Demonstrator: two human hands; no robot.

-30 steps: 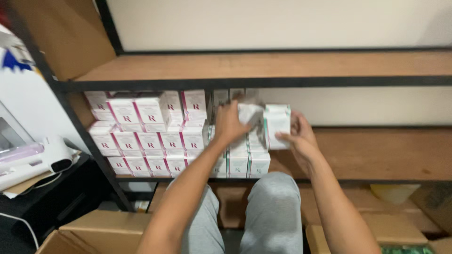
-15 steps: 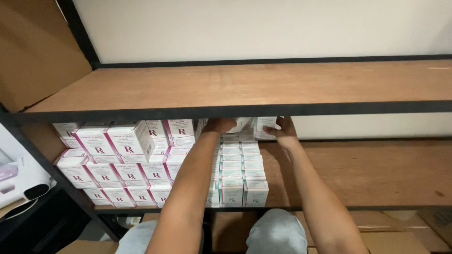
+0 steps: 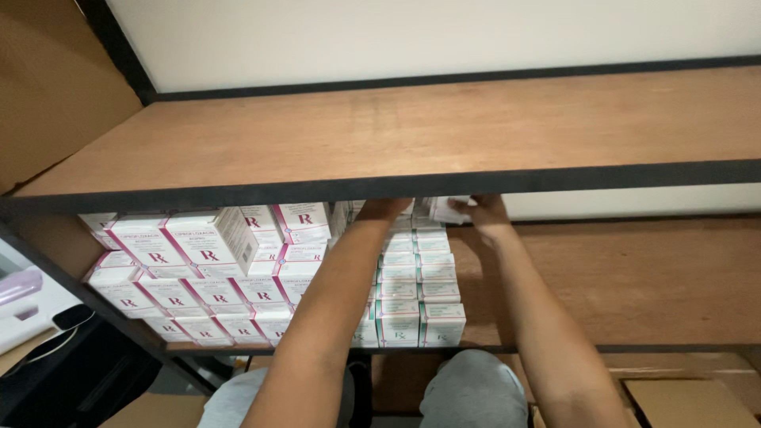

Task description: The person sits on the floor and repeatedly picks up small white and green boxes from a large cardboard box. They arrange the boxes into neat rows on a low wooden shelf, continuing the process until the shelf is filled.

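A small white box (image 3: 445, 209) sits at the top of the green-and-white stack of boxes (image 3: 416, 293), just under the front edge of the upper shelf (image 3: 412, 135), a little right of centre in the frame. The right hand (image 3: 479, 212) grips it, fingers closed around its right end. The left hand (image 3: 382, 209) is beside it, mostly hidden by the shelf edge, so I cannot tell its grip. The box could catch on the shelf edge above, or a push could tip the tall, narrow stack forward off the lower shelf (image 3: 634, 277). A nudge leftward could disturb the pink-and-white boxes (image 3: 198, 269) touching it.
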